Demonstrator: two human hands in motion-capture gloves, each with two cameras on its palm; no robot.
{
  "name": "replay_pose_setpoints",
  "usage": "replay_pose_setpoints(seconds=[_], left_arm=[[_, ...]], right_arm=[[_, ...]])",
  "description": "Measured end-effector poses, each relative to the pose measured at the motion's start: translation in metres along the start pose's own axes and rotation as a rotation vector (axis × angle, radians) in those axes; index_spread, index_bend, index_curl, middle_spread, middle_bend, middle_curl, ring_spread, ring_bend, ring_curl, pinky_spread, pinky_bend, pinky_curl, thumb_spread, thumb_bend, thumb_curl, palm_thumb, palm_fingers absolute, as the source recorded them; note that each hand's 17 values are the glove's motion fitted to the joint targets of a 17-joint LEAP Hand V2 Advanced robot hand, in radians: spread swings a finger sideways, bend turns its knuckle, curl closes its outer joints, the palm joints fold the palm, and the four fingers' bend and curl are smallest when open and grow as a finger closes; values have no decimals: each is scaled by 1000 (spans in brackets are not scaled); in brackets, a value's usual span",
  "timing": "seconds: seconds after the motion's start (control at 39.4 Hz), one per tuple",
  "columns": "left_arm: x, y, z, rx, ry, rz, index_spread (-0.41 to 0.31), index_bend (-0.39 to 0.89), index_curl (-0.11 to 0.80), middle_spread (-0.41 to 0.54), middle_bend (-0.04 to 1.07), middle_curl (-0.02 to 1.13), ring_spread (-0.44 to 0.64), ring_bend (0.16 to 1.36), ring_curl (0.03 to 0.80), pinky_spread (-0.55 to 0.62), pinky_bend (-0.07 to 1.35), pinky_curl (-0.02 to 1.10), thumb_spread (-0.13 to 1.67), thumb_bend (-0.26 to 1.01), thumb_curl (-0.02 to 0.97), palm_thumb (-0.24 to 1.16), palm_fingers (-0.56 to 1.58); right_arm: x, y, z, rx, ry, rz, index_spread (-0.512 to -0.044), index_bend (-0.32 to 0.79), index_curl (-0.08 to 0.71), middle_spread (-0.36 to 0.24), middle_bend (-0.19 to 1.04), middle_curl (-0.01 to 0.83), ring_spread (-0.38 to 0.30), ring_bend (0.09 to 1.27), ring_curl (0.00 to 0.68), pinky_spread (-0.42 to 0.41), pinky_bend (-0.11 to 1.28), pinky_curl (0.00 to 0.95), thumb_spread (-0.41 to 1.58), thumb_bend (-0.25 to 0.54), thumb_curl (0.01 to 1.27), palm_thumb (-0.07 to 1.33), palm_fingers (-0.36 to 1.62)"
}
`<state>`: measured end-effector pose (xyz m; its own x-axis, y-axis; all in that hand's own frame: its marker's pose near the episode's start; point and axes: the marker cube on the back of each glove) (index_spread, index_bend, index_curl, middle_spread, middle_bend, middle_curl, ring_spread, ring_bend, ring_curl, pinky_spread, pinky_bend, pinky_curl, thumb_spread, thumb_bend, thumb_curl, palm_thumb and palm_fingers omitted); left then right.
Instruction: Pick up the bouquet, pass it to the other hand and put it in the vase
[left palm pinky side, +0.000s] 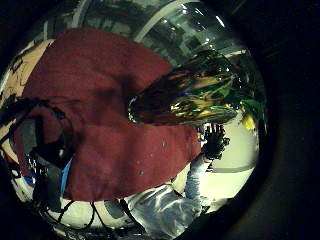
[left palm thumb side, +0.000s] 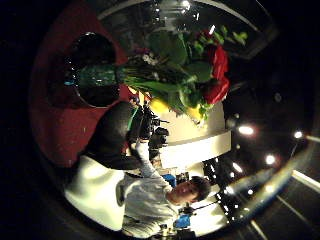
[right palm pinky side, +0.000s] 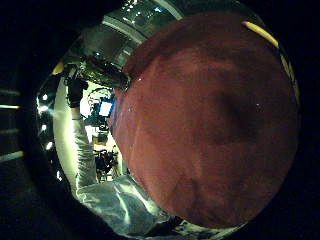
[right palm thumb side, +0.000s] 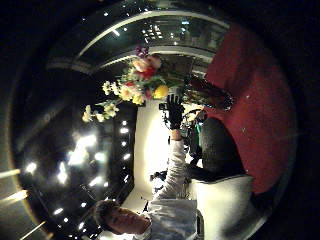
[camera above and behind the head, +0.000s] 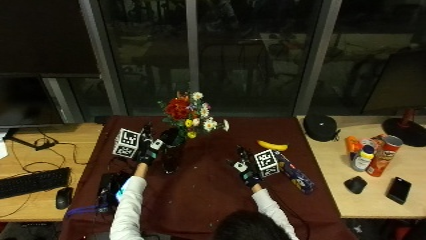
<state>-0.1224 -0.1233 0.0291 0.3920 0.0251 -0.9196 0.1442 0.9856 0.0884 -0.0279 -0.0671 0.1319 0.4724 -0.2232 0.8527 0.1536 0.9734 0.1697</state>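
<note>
The left hand (camera above and behind the head: 148, 146) hovers with fingers spread and straight just beside the vase (camera above and behind the head: 170, 150), holding nothing, while the right hand (camera above and behind the head: 245, 171) hangs open and relaxed over the dark red tablecloth (camera above and behind the head: 206, 195), well apart from the vase on its far side. The bouquet (camera above and behind the head: 190, 115) of red, white and yellow flowers stands nearly upright in the vase, stems down in its mouth and blooms fanning above it toward the window. In the left thumb-side palm view the stems run straight into the vase's opening (the long axis of the bunch lines up with the vase's own). The left hand is plainly the nearer of the two, level with the vase's upper body; whether its fingertips touch the glass cannot be told. A banana (camera above and behind the head: 272, 146) lies beyond the right hand, farther still from the vase. By this look the placing step appears done, and any coming move would seem to be the left hand drawing clear without tipping the vase.
</note>
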Motion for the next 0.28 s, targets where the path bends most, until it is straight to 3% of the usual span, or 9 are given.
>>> replay_pose_setpoints(seconds=[0.1, 0.18, 0.28], left_arm=[[4, -2, 22, -29, -107, 56, 2, 99, 167, 288, 168, 294, 446, 455, 288, 506, 290, 281, 936, -43, 445, 394, -189], [2, -3, 39, -72, -287, 69, -87, 245, 222, 230, 143, 282, 445, 400, 270, 514, 230, 265, 1026, -68, 405, 289, -104], [6, -2, 47, -60, -365, 60, -122, 306, 264, 199, 118, 258, 455, 359, 257, 520, 199, 258, 1090, -56, 365, 204, -91]], right_arm=[[-24, 11, 10, -11, -15, 207, -354, 166, 314, -19, 169, 294, 54, 361, 278, 209, 426, 315, 1094, -17, 471, 707, 127], [-20, 11, 15, -42, -63, 192, -353, 162, 314, -16, 168, 291, 58, 356, 279, 211, 431, 319, 1093, -19, 472, 709, 118], [-12, 10, 18, -36, -54, 171, -352, 164, 315, -13, 168, 287, 65, 358, 280, 213, 425, 323, 1091, -18, 475, 713, 115]])
